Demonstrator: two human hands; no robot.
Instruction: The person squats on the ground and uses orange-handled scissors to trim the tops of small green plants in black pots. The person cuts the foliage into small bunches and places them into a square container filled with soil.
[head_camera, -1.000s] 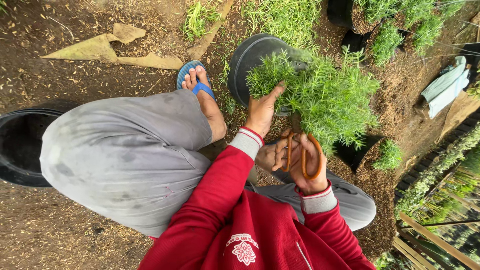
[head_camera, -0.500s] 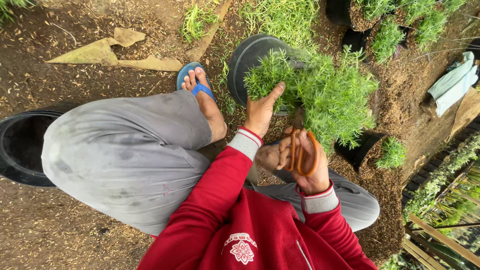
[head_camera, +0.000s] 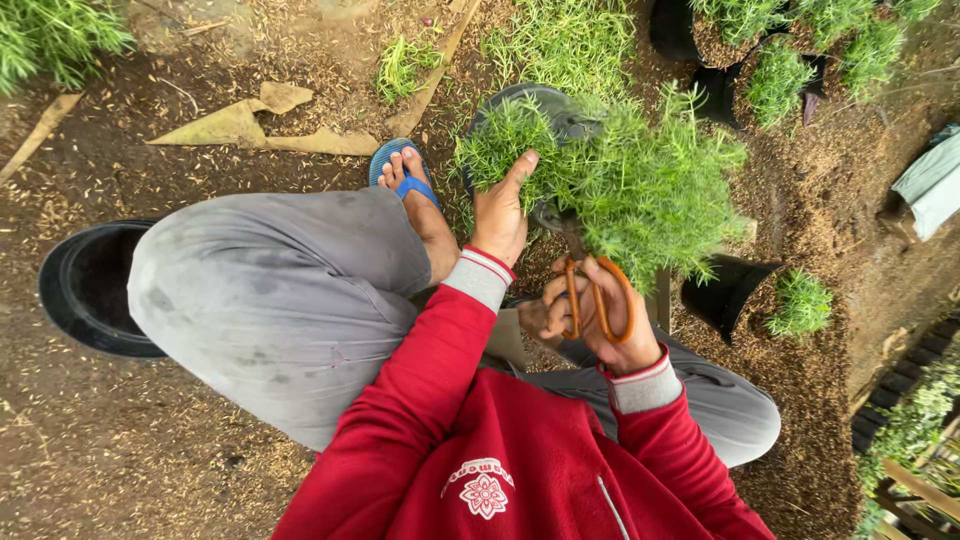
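I squat on bare soil in grey trousers and a red top. My left hand (head_camera: 503, 215) grips into the near side of a bushy, fine-leaved green plant (head_camera: 640, 180) growing in a black pot (head_camera: 545, 103). My right hand (head_camera: 597, 315) holds orange-handled scissors (head_camera: 588, 290), fingers through the loops, blades pointing up under the foliage; the blade tips are hidden by leaves. My left foot in a blue sandal (head_camera: 402, 170) rests beside the pot.
An empty black pot (head_camera: 85, 290) sits at my left. A small tipped black pot (head_camera: 728, 292) with a seedling (head_camera: 800, 303) lies to the right. More potted green plants (head_camera: 780, 75) stand at the top right. Cardboard scraps (head_camera: 250, 125) lie on the soil.
My right hand with the scissors has shifted slightly up toward the plant. My left hand keeps its hold on the foliage.
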